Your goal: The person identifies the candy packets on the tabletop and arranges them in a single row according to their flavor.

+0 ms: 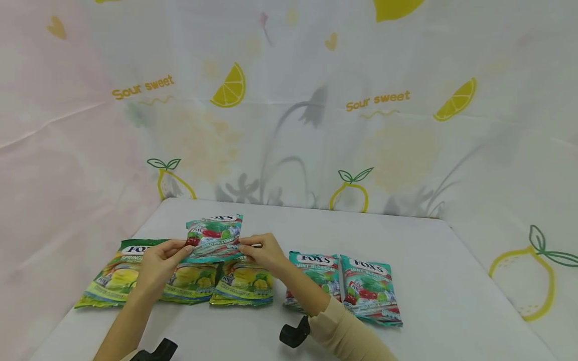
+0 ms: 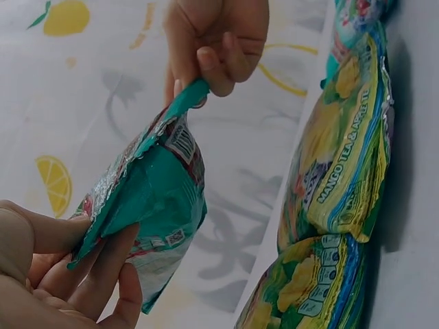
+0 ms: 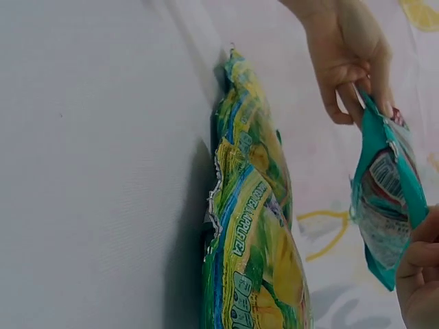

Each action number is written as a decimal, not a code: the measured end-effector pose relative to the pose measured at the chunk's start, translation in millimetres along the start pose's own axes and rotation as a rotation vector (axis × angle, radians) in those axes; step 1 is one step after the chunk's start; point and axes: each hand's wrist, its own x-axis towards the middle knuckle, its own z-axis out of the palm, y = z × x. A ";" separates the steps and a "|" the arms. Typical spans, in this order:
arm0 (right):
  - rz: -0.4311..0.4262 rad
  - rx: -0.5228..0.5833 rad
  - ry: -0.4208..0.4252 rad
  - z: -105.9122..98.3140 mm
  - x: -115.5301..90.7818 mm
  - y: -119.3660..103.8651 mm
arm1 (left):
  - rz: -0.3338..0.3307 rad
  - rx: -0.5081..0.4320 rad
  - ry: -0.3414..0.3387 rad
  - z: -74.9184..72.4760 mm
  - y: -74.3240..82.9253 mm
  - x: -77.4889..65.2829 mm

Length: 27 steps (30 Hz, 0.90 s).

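Both hands hold one teal Fox's candy bag (image 1: 214, 237) raised over the row of yellow-green bags, its printed front turned toward me. My left hand (image 1: 159, 263) pinches its lower left corner between thumb and fingers. At the opposite corner, my right hand (image 1: 266, 254) pinches the bag's edge with thumb and fingertips. In the left wrist view the bag's teal back (image 2: 154, 199) shows, with a barcode near its side. Below the hands lie yellow-green Fox's bags, among them a left one (image 1: 113, 278) and a right one (image 1: 244, 285), partly covered by the left hand and the held bag.
Two more teal mint bags lie side by side on the right: one (image 1: 314, 268) partly behind the right forearm, the other (image 1: 371, 291) in full view. They rest on a white table (image 1: 451, 301). Behind it hangs a lemon-print cloth (image 1: 289, 125).
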 end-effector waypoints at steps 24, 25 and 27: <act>-0.075 -0.079 0.059 -43.5 -66.3 7.8 | 0.121 -0.106 -0.136 54.8 10.1 -18.4; -0.066 -0.087 0.068 -45.3 -69.3 8.4 | 0.120 -0.112 -0.143 57.5 11.1 -19.0; -0.048 -0.090 0.085 -49.0 -75.2 9.1 | 0.113 -0.120 -0.158 62.7 13.2 -20.3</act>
